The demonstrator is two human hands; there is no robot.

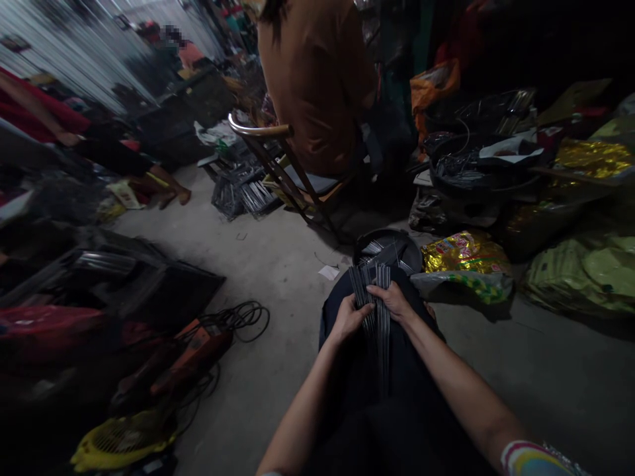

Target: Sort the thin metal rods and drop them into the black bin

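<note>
Over my dark-clothed lap, my left hand [353,315] is closed around a bundle of thin grey metal rods [359,283]. Beside it, my right hand [391,301] grips a second bundle of similar rods [383,337], whose long ends point down toward my body. The two bundles lie close together, with their upper ends fanned slightly apart. Both thumbs rest on top of the rods. Just beyond my knees stands a round dark basin [364,239] with more loose rods in it.
A person in a brown top [317,86] sits ahead on a wooden chair [262,131]. Gold packaging [464,254] lies right of the basin. A black cable [253,317] and a yellow basket [124,439] are on the left. Another person's leg [159,175] shows farther back.
</note>
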